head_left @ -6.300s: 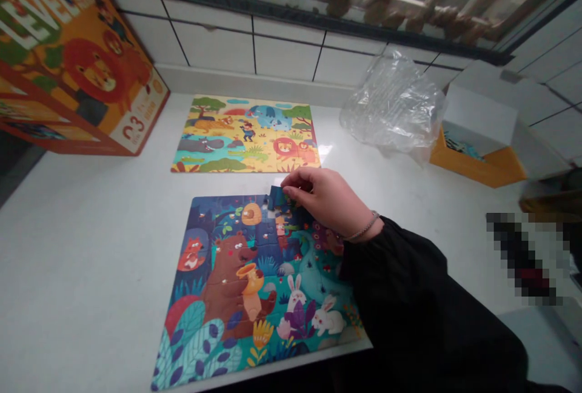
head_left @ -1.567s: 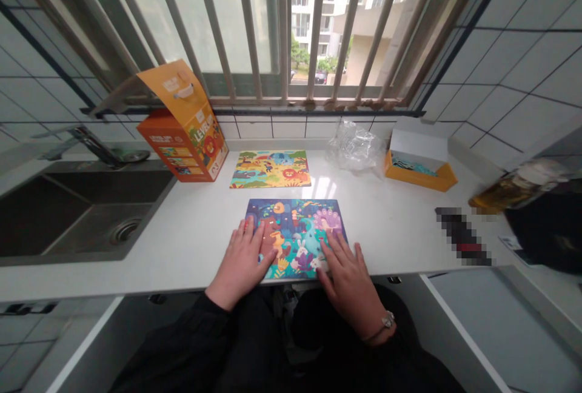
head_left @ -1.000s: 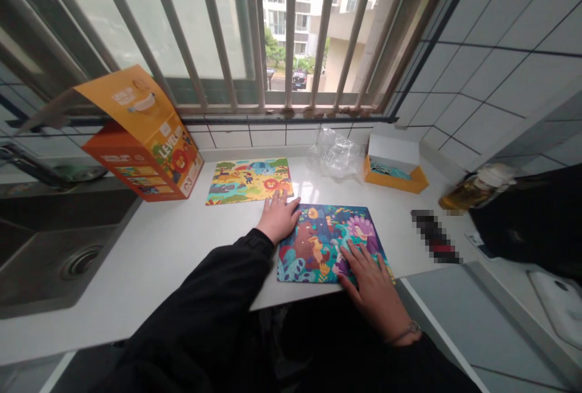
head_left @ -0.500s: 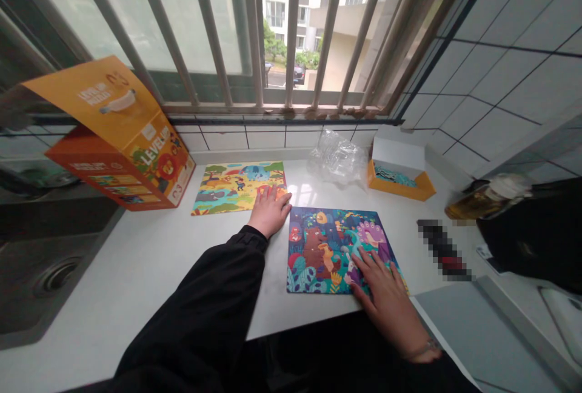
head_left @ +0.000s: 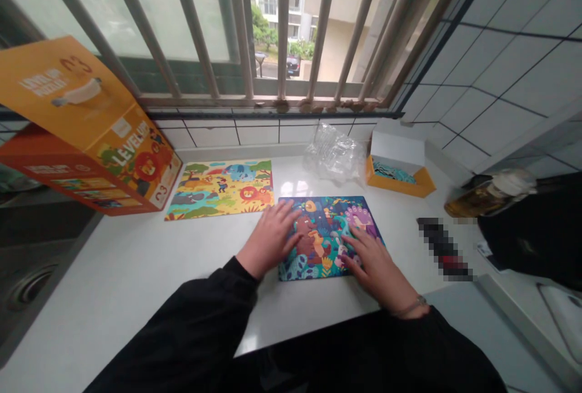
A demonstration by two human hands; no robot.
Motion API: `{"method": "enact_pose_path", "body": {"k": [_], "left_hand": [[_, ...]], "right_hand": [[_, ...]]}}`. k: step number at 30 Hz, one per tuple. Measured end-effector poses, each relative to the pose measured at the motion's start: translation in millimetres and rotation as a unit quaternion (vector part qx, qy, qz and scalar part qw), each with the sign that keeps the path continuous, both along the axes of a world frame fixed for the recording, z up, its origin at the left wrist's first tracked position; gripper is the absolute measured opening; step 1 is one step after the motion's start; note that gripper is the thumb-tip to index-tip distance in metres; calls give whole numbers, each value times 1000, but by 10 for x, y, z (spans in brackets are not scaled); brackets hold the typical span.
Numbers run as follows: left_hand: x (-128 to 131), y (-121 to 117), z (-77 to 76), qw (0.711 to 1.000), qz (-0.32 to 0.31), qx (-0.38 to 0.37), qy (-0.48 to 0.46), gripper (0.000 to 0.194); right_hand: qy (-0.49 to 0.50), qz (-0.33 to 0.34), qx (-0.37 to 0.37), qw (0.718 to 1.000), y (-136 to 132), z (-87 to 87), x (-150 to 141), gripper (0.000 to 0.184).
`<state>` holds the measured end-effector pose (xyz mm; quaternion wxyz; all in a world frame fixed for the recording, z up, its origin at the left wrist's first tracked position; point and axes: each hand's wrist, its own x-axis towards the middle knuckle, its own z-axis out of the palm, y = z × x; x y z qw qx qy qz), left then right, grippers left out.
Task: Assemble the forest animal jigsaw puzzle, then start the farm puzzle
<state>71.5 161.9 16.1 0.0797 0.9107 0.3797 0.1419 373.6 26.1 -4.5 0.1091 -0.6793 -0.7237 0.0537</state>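
A dark blue jigsaw puzzle (head_left: pixel 318 247) with forest animals lies flat on the white counter in front of me, its pieces joined. My left hand (head_left: pixel 271 236) rests at its left edge, fingers stretched over the bear. On the puzzle's right side lies my right hand (head_left: pixel 373 262), fingers spread near the purple peacock. Neither hand grips anything. Beyond my left hand, a yellow jigsaw puzzle (head_left: pixel 222 190) with a lion, an elephant and a hippo lies flat. Both hands cover parts of the dark puzzle.
An orange puzzle box (head_left: pixel 104 144) stands open at the left beside a sink (head_left: pixel 27 278). Crumpled clear plastic (head_left: pixel 334 153) and a small yellow box (head_left: pixel 400 182) with teal pieces sit near the window wall. At right are a pitcher (head_left: pixel 482 196) and a blurred-out dark object (head_left: pixel 443 247).
My left hand has left the yellow puzzle and come onto the dark puzzle's left edge. The dark puzzle and my right hand have shifted slightly away from the counter's front edge. The view has turned slightly.
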Motion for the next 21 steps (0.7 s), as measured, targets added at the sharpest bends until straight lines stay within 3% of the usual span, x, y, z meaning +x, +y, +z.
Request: {"method": "enact_pose_path", "body": {"k": [2, 4, 7, 11, 16, 21], "left_hand": [[128, -294, -43, 995, -95, -31, 10, 68], [242, -525, -116, 989, -135, -50, 18, 83], [374, -672, -221, 989, -135, -58, 18, 78], [487, -597, -262, 991, -122, -58, 21, 61], [568, -475, -236, 990, -126, -55, 23, 60], [682, -323, -234, 991, -117, -52, 36, 60]], "right_hand": [[-10, -22, 40, 999, 333, 143, 79, 52], [-30, -53, 76, 995, 720, 282, 156, 48], [-49, -85, 58, 993, 1296, 403, 269, 43], [-61, -51, 4, 997, 1846, 409, 453, 41], [-30, -32, 23, 999, 2147, 450, 657, 47], [9, -15, 109, 994, 2170, 629, 712, 53]]}}
